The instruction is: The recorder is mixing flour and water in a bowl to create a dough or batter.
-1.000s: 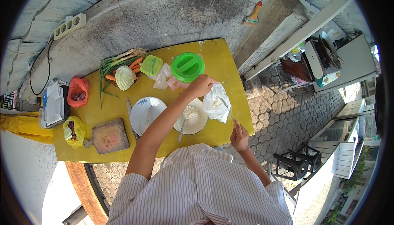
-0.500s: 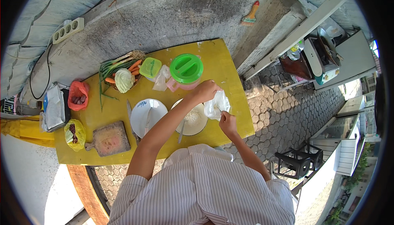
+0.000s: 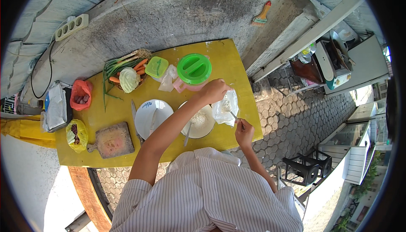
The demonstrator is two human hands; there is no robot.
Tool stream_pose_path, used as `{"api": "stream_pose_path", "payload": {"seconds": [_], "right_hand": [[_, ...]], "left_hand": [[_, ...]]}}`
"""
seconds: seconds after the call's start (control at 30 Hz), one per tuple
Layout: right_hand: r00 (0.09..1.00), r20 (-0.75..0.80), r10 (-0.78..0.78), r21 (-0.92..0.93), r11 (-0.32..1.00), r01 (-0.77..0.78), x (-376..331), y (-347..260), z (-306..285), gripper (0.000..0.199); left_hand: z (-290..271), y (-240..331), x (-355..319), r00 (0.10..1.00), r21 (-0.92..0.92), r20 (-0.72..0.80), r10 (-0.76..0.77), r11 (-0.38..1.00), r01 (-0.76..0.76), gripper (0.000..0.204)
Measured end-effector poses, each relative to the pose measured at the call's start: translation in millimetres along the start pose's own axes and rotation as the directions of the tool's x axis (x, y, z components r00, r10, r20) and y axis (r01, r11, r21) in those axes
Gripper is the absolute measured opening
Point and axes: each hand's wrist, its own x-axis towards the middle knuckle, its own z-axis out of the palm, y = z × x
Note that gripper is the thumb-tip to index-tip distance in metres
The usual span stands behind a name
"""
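Note:
My left hand [image 3: 215, 91] is closed on the upper edge of a clear plastic bag [image 3: 224, 112] with white powder inside. My right hand [image 3: 244, 133] grips the handle of a metal spoon [image 3: 234, 115], whose far end is in the bag. Just left of the bag, partly behind my left forearm, is a bowl [image 3: 206, 127] of white flour-like powder. A second spoon [image 3: 187, 134] rests in that bowl. Farther left stands a white bowl [image 3: 146, 112] with a blue pattern and a utensil lying in it.
A pink pitcher with a green lid [image 3: 194, 69], a green-lidded box [image 3: 157, 67] and a cabbage [image 3: 129, 79] with carrots and scallions line the far side. A cutting board [image 3: 114, 141], a knife [image 3: 134, 113], a yellow bag [image 3: 77, 135] and a red bag [image 3: 80, 96] are at left.
The right hand has moved slightly down and right, and the spoon in it now shows. The bag hangs wider, with its powder visible. The left hand keeps its hold on the bag.

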Motion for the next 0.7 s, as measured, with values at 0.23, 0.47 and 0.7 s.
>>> {"api": "stream_pose_path", "payload": {"seconds": [0.23,0.47,0.7], "right_hand": [[0.999,-0.034,0.028,-0.007,1.0,-0.028,-4,-20,-14,0.013],[0.998,-0.012,0.06,0.027,0.998,-0.059,-11,-51,-31,0.015],[0.987,0.158,0.005,0.111,0.994,-0.023,-28,-75,-27,0.011]], "left_hand": [[-4,2,0,1.0,0.038,-0.02,0.002,0.999,-0.001,0.025],[-7,-5,0,0.999,0.042,0.0,-0.05,0.998,0.05,0.026],[-12,-22,-2,0.999,0.064,-0.023,-0.043,0.997,0.044,0.026]]}}
